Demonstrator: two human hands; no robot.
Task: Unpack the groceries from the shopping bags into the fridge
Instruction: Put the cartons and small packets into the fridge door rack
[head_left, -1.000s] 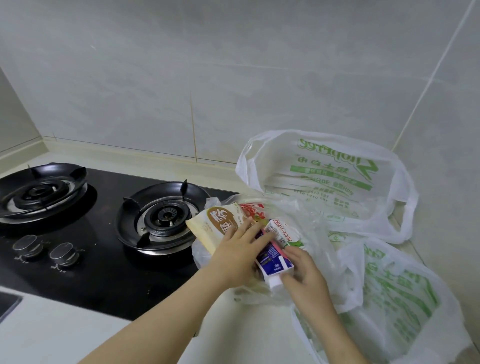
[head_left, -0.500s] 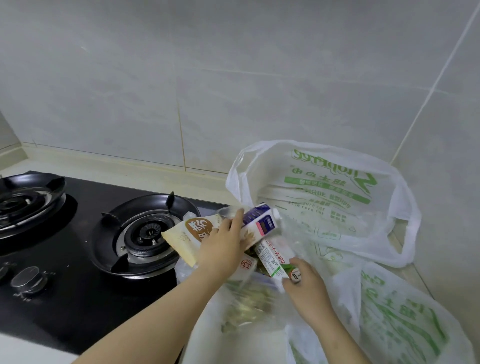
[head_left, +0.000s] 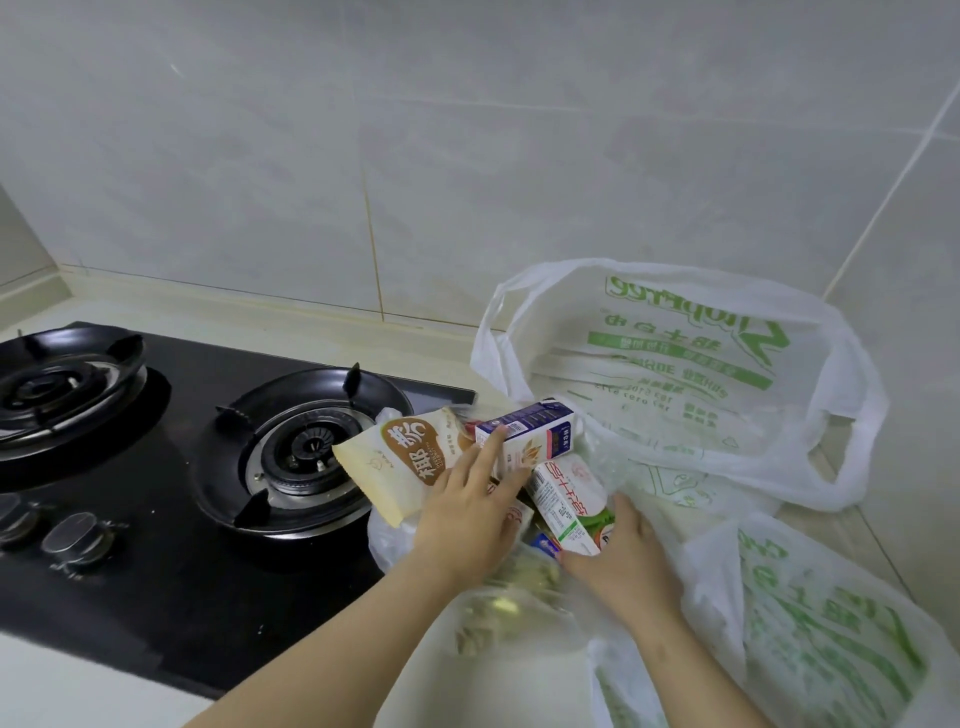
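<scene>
A blue and white carton lies across a pile of groceries on the counter. My left hand holds its near end, fingers spread over it and over a cream packet with brown print. My right hand grips the lower end of a white, red and green carton. Under my hands lies a clear bag of pale food. Two white shopping bags with green print stand by: one open at the back, one at the near right.
A black gas hob fills the left of the counter, with two burners and knobs. The cream packet overhangs the right burner. Tiled walls close off the back and right. The fridge is out of view.
My left hand lifted the blue and white carton from between my hands and laid it across the top of the pile. My right hand took hold of the red and green carton.
</scene>
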